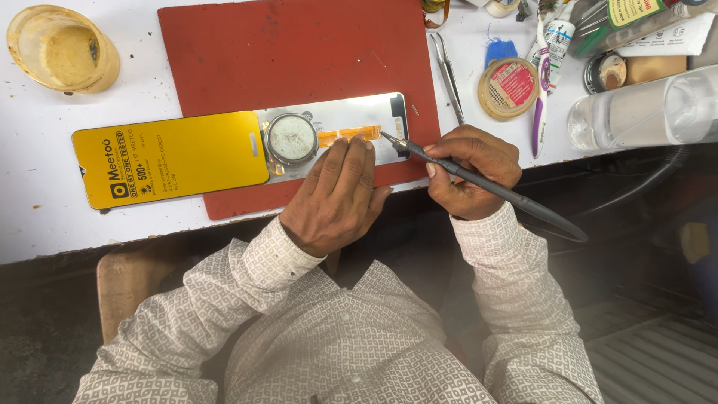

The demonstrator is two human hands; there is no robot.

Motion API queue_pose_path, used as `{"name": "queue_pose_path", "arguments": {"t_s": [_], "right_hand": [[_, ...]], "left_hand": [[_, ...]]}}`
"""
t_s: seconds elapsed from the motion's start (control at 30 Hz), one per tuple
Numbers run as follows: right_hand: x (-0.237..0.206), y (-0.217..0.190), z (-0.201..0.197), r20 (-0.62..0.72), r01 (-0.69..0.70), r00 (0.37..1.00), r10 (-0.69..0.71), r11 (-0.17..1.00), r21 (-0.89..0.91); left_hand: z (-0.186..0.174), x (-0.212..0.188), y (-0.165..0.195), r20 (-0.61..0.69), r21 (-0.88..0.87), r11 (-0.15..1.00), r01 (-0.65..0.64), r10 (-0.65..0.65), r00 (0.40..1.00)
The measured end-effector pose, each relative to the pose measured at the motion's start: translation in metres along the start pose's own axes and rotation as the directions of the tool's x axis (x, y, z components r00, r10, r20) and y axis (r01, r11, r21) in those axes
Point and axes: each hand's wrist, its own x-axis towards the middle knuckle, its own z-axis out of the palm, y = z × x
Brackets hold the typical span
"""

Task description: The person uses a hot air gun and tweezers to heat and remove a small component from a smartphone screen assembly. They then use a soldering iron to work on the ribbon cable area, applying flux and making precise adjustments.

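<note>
A silvery phone display panel (351, 112) lies on a red mat (299, 52), with an orange flex ribbon (345, 135) along its near edge. My left hand (338, 196) presses flat on the panel, fingertips on the ribbon. My right hand (473, 172) grips a dark soldering iron (479, 181) like a pen, its tip touching the ribbon's right end. A round metal tin (292, 139) rests on the panel's left end, beside a yellow packaging card (170, 158).
On the white table (37, 217): a yellowish glass bowl (61, 49) far left, tweezers (449, 75), a round paste tin (510, 87), a toothbrush (541, 90), a clear plastic bottle (643, 112) lying at right, and clutter at the back right. The iron's cord (636, 191) trails off right.
</note>
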Motion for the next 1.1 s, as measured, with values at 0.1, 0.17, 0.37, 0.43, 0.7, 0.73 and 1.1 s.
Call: {"name": "queue_pose_path", "arguments": {"t_s": [0.1,0.17,0.37,0.43,0.7,0.73,1.1], "right_hand": [[0.0002,0.0004,0.0008,-0.005,0.01,1.0,-0.01,1.0,0.0],[0.0002,0.0007,0.0003,-0.005,0.011,1.0,-0.011,1.0,0.007],[-0.0004,0.0009,-0.0006,0.003,0.013,1.0,-0.013,1.0,0.027],[0.0001,0.0016,-0.0006,0.002,0.025,1.0,-0.025,0.999,0.042],[-0.0001,0.0007,-0.0017,0.022,0.01,1.0,-0.01,0.999,0.031],[0.0001,0.0011,-0.0017,0.023,0.013,1.0,-0.014,1.0,0.027],[0.0005,0.0011,-0.0012,0.024,0.009,1.0,-0.008,1.0,-0.012]], "left_hand": [[0.0001,-0.0001,-0.0001,0.001,0.004,1.0,-0.002,0.002,1.0],[0.0004,0.0,0.0,0.003,0.003,1.0,-0.003,0.003,1.0],[0.0009,-0.0008,-0.0005,0.0,0.005,1.0,-0.006,0.006,1.0],[0.001,-0.0009,-0.0002,0.001,-0.002,1.0,-0.006,0.006,1.0],[0.0003,-0.0003,-0.0003,0.004,-0.007,1.0,-0.007,0.007,1.0],[0.0,-0.0002,-0.0004,0.005,-0.006,1.0,-0.008,0.008,1.0],[-0.0015,0.0003,-0.0001,-0.002,0.01,1.0,-0.006,0.006,1.0]]}}
